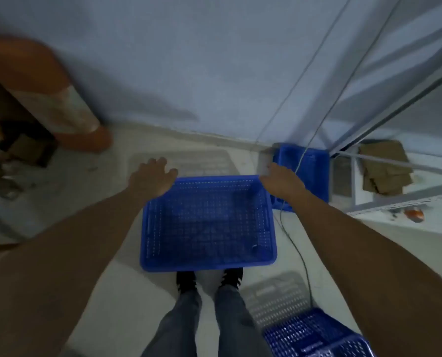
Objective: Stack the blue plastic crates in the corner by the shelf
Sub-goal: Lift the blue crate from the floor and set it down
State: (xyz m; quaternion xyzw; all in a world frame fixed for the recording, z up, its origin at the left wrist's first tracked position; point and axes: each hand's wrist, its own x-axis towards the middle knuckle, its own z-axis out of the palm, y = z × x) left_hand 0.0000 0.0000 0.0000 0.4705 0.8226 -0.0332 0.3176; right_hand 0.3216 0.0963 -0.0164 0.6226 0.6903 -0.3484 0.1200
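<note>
A blue plastic crate [207,222] hangs level above the floor in front of my legs and throws a shadow on the tiles beyond it. My left hand [151,177] holds its far left corner with the fingers spread over the rim. My right hand [281,184] grips the far right corner. A second blue crate [310,171] sits on the floor in the corner beside the metal shelf [369,130], partly hidden by my right hand. At the bottom right lies a third blue crate [315,333], cut off by the frame edge.
A thin cable [292,240] runs from the shelf frame down across the floor, right of the held crate. Folded cardboard [384,168] lies on a low shelf board. An orange and white cylinder [65,109] and dark clutter stand at the left by the wall.
</note>
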